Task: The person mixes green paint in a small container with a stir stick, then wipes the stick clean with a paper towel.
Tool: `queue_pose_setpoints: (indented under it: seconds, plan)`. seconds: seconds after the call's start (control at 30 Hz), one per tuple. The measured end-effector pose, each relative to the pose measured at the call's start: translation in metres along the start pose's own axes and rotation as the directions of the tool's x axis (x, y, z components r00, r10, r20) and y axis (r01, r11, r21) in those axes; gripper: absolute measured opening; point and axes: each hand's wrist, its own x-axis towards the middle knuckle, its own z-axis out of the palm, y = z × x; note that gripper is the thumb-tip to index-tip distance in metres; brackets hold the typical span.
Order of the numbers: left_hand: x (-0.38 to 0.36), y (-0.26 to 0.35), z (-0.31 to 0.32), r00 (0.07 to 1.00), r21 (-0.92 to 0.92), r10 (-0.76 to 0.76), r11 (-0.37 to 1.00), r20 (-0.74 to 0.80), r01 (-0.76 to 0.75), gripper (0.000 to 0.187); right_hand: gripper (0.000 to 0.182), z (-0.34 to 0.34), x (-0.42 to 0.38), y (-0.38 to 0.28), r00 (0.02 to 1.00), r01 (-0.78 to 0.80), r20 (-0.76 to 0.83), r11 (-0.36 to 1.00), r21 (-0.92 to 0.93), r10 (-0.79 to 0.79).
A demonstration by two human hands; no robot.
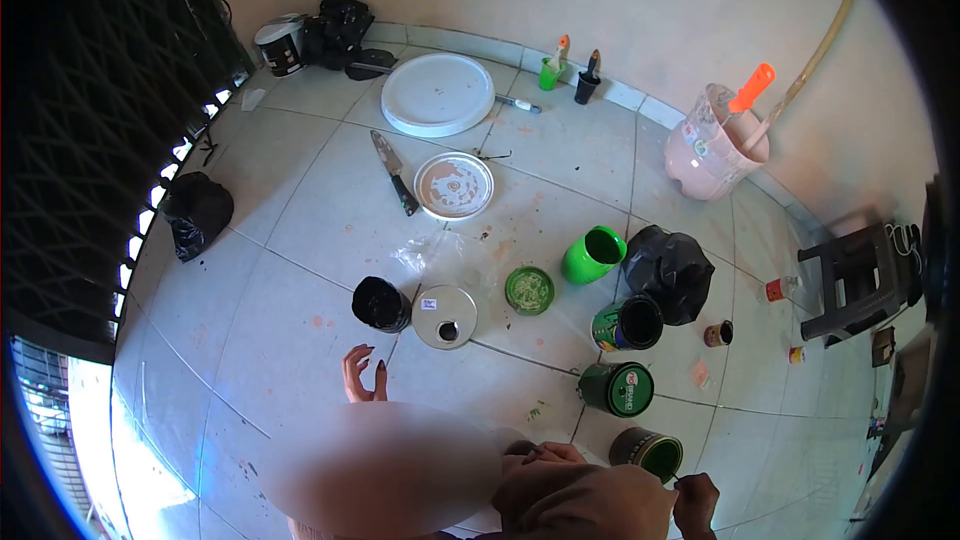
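At lower right my right hand (695, 502) is closed around the end of a thin stick, which reaches over the rim of an open paint can (628, 445) with green inside. My left hand (362, 377) is held out with fingers apart and holds nothing; its wrist is lost in a blurred patch. Just beyond it stand a black-coated pot (381, 304) and a round metal lid (428, 330) with a dark spot. Near my right hand are a closed green can (598, 388), an open can with dark contents (608, 328) and a bright green cup (588, 262).
A green-smeared lid (529, 291), a knife (398, 180) and a white lid (455, 186) lie on the tiles. Brushes stand in a green cup (549, 76) and a black cup (587, 90) by the wall. A pink bucket (700, 155) and dark stool (860, 275) are at right.
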Motion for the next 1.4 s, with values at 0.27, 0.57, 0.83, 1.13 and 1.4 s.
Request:
queue_pose_setpoints:
  seconds: [0.27, 0.57, 0.83, 1.13, 1.4]
  plan:
    - [-0.004, -0.013, 0.004, 1.000, -0.024, -0.018, 1.000, 0.023, 0.018, 0.032, 0.006, -0.028, -0.005, -0.028, 0.979, -0.192, -0.018, 0.952, 0.239, 0.202]
    - [-0.005, -0.024, 0.001, 0.997, -0.047, -0.047, 0.998, 0.056, 0.050, 0.034, 0.006, -0.050, -0.003, -0.039, 0.970, -0.241, 0.018, 0.940, 0.240, 0.244]
    - [-0.006, -0.024, 0.003, 0.996, -0.061, -0.069, 0.995, 0.051, 0.073, 0.036, 0.016, -0.018, 0.027, -0.049, 0.986, -0.164, 0.026, 0.981, 0.103, 0.163]
    - [-0.002, -0.010, 0.001, 0.997, -0.014, -0.057, 0.998, 0.051, 0.058, 0.033, 0.053, 0.009, -0.096, -0.002, 0.574, -0.781, 0.184, 0.466, 0.415, 0.798]
    - [-0.013, -0.011, 0.012, 0.994, -0.111, -0.050, 0.992, 0.100, 0.061, 0.030, 0.059, 0.151, -0.075, -0.056, 0.655, -0.737, 0.371, 0.447, 0.507, 0.658]
